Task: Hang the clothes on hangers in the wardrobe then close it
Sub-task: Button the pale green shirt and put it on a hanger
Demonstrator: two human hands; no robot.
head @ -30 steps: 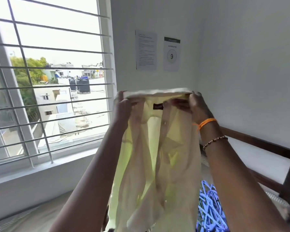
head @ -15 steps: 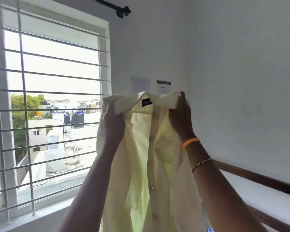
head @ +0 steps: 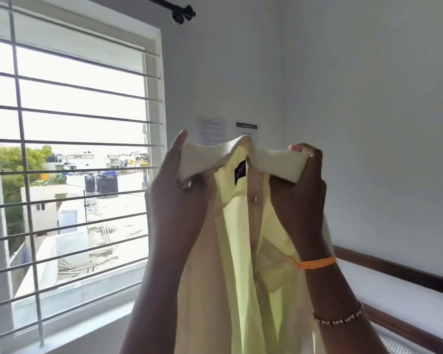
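Shirt: A pale yellow shirt is held up at center frame, collar uppermost, its open front facing the camera and its body hanging down out of the bottom edge.
Collar: The cream collar stretches between the two hands, peaking near the middle above a small dark label sewn inside the neck.
Left hand: The left hand grips the collar's left end, thumb up along the outside, fingers curled into the cloth.
Right hand: The right hand grips the collar's right end, fingers folded over the top edge and thumb beneath.
Wrist: An orange band circles the right wrist, with a beaded bracelet lower on the forearm.
Window: A barred window fills the left half of the frame, showing rooftops, dark water tanks and trees outside.
Rod: The black end of a curtain rod projects at the top, above the window's right corner.
Wall: Two printed notices hang on the white wall just behind the collar, partly covered by it; their text is too small to read.
Rail: A dark wooden rail runs along the wall at lower right.
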